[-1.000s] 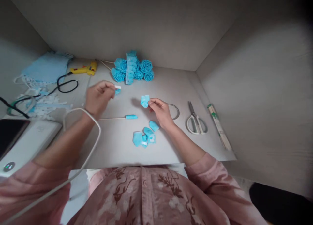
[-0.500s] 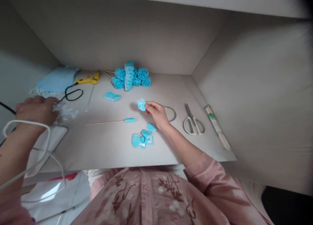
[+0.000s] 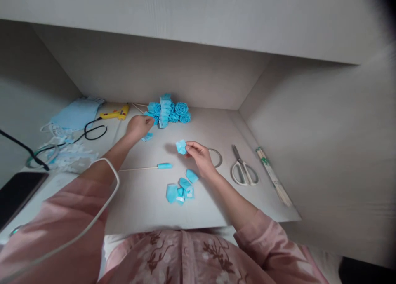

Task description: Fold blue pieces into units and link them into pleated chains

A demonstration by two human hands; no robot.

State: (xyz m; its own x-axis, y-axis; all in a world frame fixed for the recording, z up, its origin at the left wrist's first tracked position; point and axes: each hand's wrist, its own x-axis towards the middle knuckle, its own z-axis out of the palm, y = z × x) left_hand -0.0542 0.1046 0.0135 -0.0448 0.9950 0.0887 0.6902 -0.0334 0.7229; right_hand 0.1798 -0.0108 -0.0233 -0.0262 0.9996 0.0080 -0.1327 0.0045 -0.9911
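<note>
Between the thumb and fingers of my right hand [image 3: 199, 155] is a small light-blue petal piece [image 3: 181, 146], held above the tabletop. My left hand [image 3: 140, 128] reaches over the far part of the table, fingers curled together; whether they pinch anything is hidden. Just beyond it lies a bunch of blue crepe-paper roses [image 3: 181, 108], and a crumpled blue piece [image 3: 147, 137] shows partly beneath it. A thin stick with a blue wrapped tip [image 3: 164, 165] lies between my arms. Several loose blue petal pieces [image 3: 172, 193] are nearer my body.
At right lie scissors [image 3: 244, 173], a tape ring [image 3: 220, 157] and a pack of sticks [image 3: 274, 177]. A yellow glue gun [image 3: 115, 113], blue face masks [image 3: 76, 114], white scraps [image 3: 72, 152] and a dark phone [image 3: 20, 197] are at left. A white cable [image 3: 116, 185] crosses my left arm.
My left hand has moved from the white scraps at the left to beside the roses. My right hand still holds the petal piece in nearly the same place. The view has tilted upward.
</note>
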